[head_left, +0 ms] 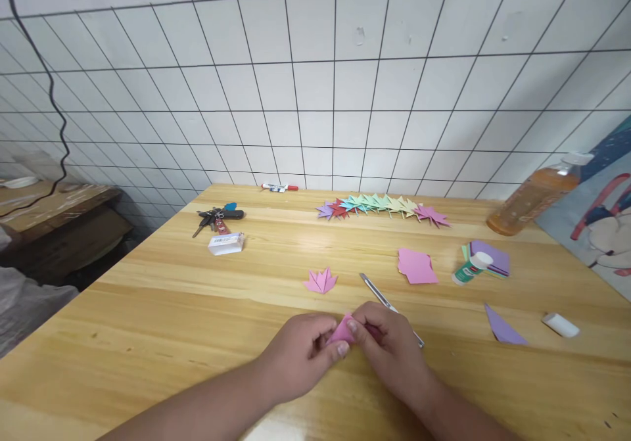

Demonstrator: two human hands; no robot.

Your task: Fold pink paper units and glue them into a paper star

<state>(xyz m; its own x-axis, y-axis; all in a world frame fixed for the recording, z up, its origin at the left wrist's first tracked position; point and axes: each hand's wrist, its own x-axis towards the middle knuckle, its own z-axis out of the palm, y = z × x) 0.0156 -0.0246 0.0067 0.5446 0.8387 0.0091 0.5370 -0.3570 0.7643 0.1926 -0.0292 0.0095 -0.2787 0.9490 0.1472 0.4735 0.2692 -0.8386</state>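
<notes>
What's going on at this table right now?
A person holds a small pink paper between the fingertips of the left hand and right hand, just above the wooden table. A folded pink piece lies beyond the hands, and a utility knife lies partly hidden by the right hand. Farther back, a row of multicolored folded pieces sits near the tiled wall.
</notes>
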